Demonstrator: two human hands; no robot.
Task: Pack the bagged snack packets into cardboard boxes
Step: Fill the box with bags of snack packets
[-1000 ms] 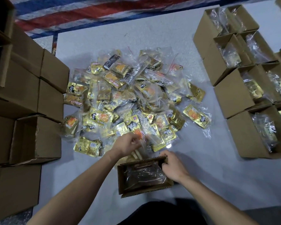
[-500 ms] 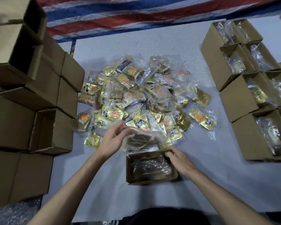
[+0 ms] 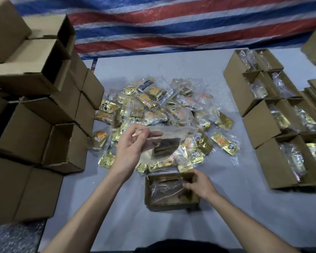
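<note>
A bag held up over the open box

The left hand (image 3: 133,150) pinches a clear snack bag (image 3: 164,143) and holds it up over the pile of gold packets (image 3: 153,106). The right hand (image 3: 201,185) is apart from it, with curled fingers inside the small open box (image 3: 150,198), next to another bag (image 3: 164,189) lying in there; I cannot tell if it grips anything. Empty boxes (image 3: 35,134) are stacked on the left. Filled boxes (image 3: 263,125) stand on the right, all on a white sheet (image 3: 226,216).
</note>
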